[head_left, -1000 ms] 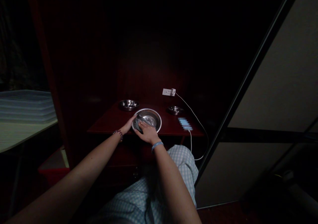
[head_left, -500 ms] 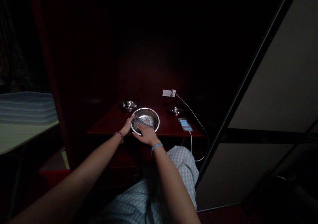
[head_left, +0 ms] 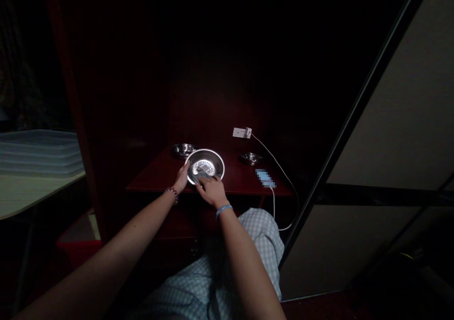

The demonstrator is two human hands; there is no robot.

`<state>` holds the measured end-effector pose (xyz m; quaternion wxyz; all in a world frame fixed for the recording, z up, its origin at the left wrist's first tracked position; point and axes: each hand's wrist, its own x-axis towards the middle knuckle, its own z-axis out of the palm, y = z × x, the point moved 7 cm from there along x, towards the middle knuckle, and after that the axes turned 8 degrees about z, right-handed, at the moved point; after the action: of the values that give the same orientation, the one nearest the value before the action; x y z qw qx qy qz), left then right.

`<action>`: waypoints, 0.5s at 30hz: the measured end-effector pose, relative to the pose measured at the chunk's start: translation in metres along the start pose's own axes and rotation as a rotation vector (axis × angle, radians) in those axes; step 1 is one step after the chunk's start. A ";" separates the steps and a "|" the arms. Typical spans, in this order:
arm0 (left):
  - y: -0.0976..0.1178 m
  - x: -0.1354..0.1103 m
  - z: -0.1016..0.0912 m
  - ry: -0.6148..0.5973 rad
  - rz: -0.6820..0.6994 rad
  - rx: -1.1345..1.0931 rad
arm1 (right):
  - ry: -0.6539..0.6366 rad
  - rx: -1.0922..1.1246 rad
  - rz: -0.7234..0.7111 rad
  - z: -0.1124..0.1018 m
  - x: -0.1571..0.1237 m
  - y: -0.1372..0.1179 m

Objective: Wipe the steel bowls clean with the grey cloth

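You have a dark red shelf [head_left: 161, 175] in front of you, with one small dish [head_left: 181, 150] at its back left and a second dish [head_left: 251, 158] towards its right side. Nearer you on that right side lies a phone [head_left: 265, 178], its screen pixelated, with a white cable [head_left: 274, 156] that hangs below the shelf edge and loops up to a plug [head_left: 248, 132] in the wall socket [head_left: 239, 132]. Your checked trousers [head_left: 260, 227] cover the knee below the shelf's front, and a pale panel [head_left: 390, 97] closes in the far right. Off to your left, a stack of clear trays [head_left: 39, 154] sits on a light table [head_left: 35, 194], with a red bin [head_left: 81, 249] lower down. The left dish is partly hidden behind the steel bowl [head_left: 217, 161], which is between your hands, tilted towards you; you cannot tell whether it touches the shelf. Your left hand [head_left: 181, 180] grips its left rim. Your right hand [head_left: 213, 191] reaches over the near rim, fingers bent onto a grey cloth [head_left: 201, 174] inside; whether they pinch it or only press on it, you cannot tell.
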<state>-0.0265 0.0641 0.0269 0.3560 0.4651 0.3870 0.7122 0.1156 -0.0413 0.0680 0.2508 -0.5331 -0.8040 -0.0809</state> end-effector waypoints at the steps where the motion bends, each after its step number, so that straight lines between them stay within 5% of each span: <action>1: 0.000 -0.001 -0.001 0.016 -0.005 0.003 | 0.019 -0.016 0.014 -0.001 0.000 0.001; 15: 0.000 0.002 -0.003 0.113 0.008 -0.101 | 0.244 -0.095 0.127 -0.021 0.001 0.015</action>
<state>-0.0300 0.0655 0.0273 0.3538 0.4071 0.3683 0.7573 0.1352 -0.0423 0.0842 0.3257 -0.5803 -0.7275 -0.1672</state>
